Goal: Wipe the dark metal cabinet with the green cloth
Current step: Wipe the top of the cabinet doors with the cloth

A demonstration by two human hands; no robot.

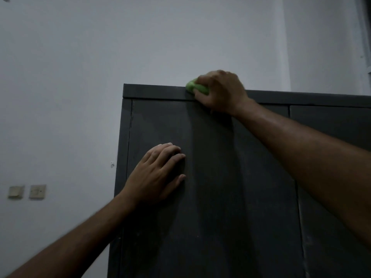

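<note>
The dark metal cabinet [216, 197] fills the middle and right of the head view, its top edge running across the frame. My right hand [220, 91] is raised to that top edge and grips a bunched green cloth [193, 88], which presses on the top front rim. Most of the cloth is hidden under my fingers. My left hand [158, 173] lies flat against the left door panel, fingers spread slightly, holding nothing.
A pale wall [80, 77] stands behind and to the left of the cabinet. Two wall switches [27, 191] sit low on the left. A second door panel [331, 137] lies to the right, past a vertical seam.
</note>
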